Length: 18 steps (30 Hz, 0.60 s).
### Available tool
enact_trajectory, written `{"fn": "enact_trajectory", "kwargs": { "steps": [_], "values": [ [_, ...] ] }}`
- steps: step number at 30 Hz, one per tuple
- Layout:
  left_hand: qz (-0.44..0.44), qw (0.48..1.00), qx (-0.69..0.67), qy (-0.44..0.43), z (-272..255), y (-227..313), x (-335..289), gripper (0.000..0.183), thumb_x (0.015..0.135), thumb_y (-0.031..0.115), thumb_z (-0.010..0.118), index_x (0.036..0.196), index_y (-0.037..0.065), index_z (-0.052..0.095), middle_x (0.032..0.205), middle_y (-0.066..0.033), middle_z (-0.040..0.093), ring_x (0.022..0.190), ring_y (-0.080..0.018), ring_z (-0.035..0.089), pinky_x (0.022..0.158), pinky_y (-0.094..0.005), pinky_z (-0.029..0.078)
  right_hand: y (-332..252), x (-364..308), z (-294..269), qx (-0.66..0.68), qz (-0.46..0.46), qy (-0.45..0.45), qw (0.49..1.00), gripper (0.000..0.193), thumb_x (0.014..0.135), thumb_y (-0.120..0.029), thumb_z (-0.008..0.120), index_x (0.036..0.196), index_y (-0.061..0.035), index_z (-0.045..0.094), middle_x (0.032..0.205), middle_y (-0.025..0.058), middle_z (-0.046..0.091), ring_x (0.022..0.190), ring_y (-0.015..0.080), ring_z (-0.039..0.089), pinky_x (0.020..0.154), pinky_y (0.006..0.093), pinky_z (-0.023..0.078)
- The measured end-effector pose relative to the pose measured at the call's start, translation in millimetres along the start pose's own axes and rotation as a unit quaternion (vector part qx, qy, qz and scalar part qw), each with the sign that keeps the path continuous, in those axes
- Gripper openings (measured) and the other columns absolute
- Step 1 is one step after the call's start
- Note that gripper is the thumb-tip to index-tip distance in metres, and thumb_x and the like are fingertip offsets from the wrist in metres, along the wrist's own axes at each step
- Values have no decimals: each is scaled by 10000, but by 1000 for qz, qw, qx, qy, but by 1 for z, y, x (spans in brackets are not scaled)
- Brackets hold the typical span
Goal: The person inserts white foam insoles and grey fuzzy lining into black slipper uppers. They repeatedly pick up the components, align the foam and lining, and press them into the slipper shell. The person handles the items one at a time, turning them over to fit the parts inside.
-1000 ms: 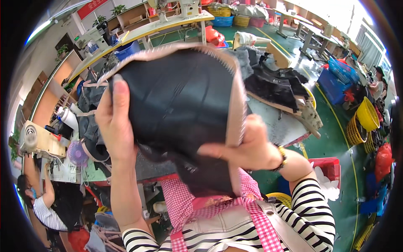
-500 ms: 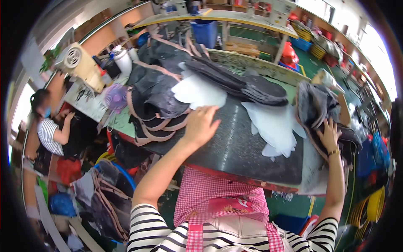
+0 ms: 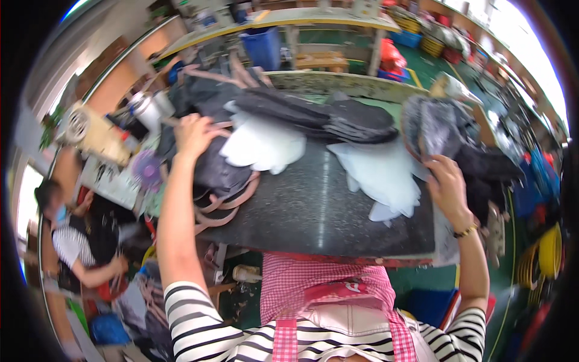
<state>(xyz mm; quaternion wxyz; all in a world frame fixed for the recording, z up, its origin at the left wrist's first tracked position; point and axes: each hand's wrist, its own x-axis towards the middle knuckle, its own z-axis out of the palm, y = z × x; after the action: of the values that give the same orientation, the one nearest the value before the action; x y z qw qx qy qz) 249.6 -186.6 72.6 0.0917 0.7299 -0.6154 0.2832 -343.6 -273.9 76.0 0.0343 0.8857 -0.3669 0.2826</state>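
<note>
My left hand (image 3: 194, 137) reaches over the pile of dark fabric pieces with tan edging (image 3: 224, 172) at the table's left. Its fingers are closed around a tan-edged piece, blurred by motion. At the right, my right hand (image 3: 447, 186) is beside a bundle of dark grey and black pieces (image 3: 434, 123), its fingertips near the bundle's inner edge. Its thumb and fingers are apart. Between the hands lie white sheet pieces (image 3: 263, 142) and more white cut pieces (image 3: 381, 181). Behind them is a row of stacked black sole-shaped pieces (image 3: 362, 120).
The black tabletop (image 3: 301, 208) stretches before me. A purple fan (image 3: 146, 169), a silver flask (image 3: 145, 110) and a beige machine (image 3: 96, 133) stand at the left. A co-worker (image 3: 81, 241) sits nearby. Beyond the table are a blue bin (image 3: 261, 48) and a bench (image 3: 319, 19).
My left hand has moved left and away, from the white sheets to the tan-edged pile. My right hand has come off the bundle's top toward its inner edge. The view has shifted.
</note>
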Motion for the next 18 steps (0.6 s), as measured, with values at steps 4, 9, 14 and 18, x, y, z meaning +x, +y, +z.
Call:
{"fn": "enact_trajectory", "kwargs": {
  "steps": [4,9,14,18],
  "values": [
    [-95,967,-99,215,6,-31,-21,82,735,143,692,753,75,653,826,-125,612,829,-316,576,740,-435,444,-13,-16,10,87,1,-95,992,247,764,-61,637,1007,-29,612,1070,127,601,1004,328,582,863,400,470],
    [-326,809,-314,375,-64,-158,-65,334,930,281,623,1116,3,622,1078,-101,639,1034,-203,572,927,-332,440,0,-7,40,140,6,-158,977,308,759,-133,667,1046,-37,611,1084,158,595,1011,353,574,877,407,464],
    [-99,847,-464,239,-217,-104,-22,380,1019,144,420,1349,-42,440,1432,-137,429,1332,-234,399,1122,-332,276,24,29,90,157,-10,-183,971,395,727,-206,712,1061,-20,611,1083,168,605,1030,345,576,906,407,454],
    [173,930,-317,72,-249,50,23,109,914,28,506,982,28,590,1424,-124,451,1284,-237,447,1072,-332,321,11,74,93,82,71,-311,944,552,684,-254,761,1150,-6,597,1120,177,598,1068,304,575,927,379,445]
  ]
}}
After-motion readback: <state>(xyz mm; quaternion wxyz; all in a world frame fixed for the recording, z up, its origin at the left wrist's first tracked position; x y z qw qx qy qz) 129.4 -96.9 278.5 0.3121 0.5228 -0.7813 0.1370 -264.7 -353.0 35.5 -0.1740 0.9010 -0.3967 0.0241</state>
